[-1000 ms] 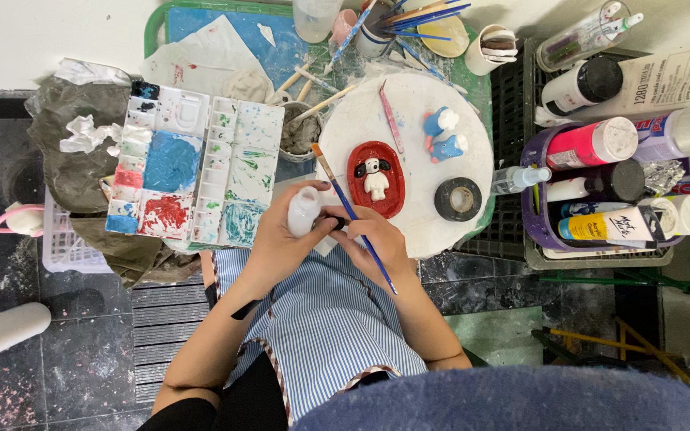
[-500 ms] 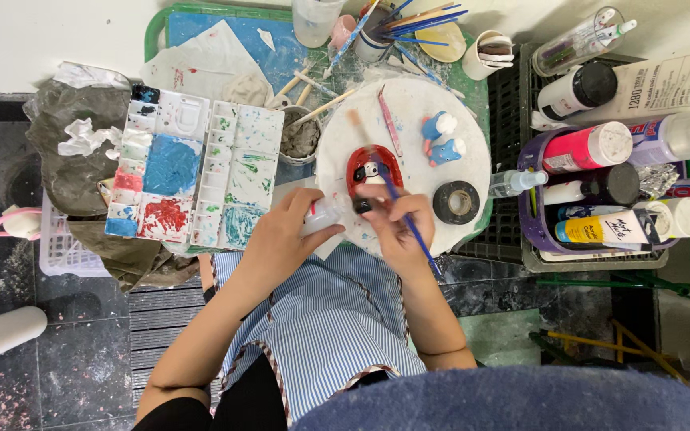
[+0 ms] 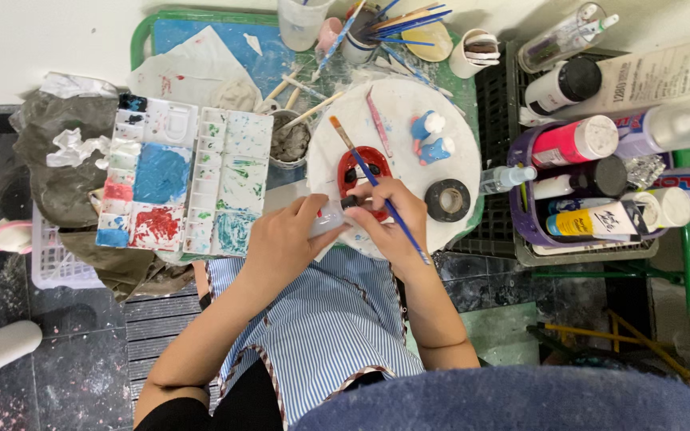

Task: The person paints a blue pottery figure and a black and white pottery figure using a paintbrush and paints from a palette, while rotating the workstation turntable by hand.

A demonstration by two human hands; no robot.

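Both arms reach forward from the near edge over a striped blue and white apron, and the two hands meet in the middle of the view. The left hand comes in from the near left with its wrist bent a little. The right hand comes in from the near right and sits just beside it.

The left hand wraps its fingers around a small white bottle. The bottle lies on its side and points to the right. It has a dark tip at the right end, and most of its body is hidden by the fingers. The right hand is curled, with its fingertips at that dark tip. It also pinches a thin paintbrush with a blue handle. The brush slants from far left to near right, and its orange end points away from the person.

The bottle is at the near edge of a round white board. Just past the hands lies a red oval dish with a small figure in it. Two little blue and white figures stand farther back on the board. A black ring of tape lies to the right of the hands. A paint palette with blue, red and green paint sits to the left.
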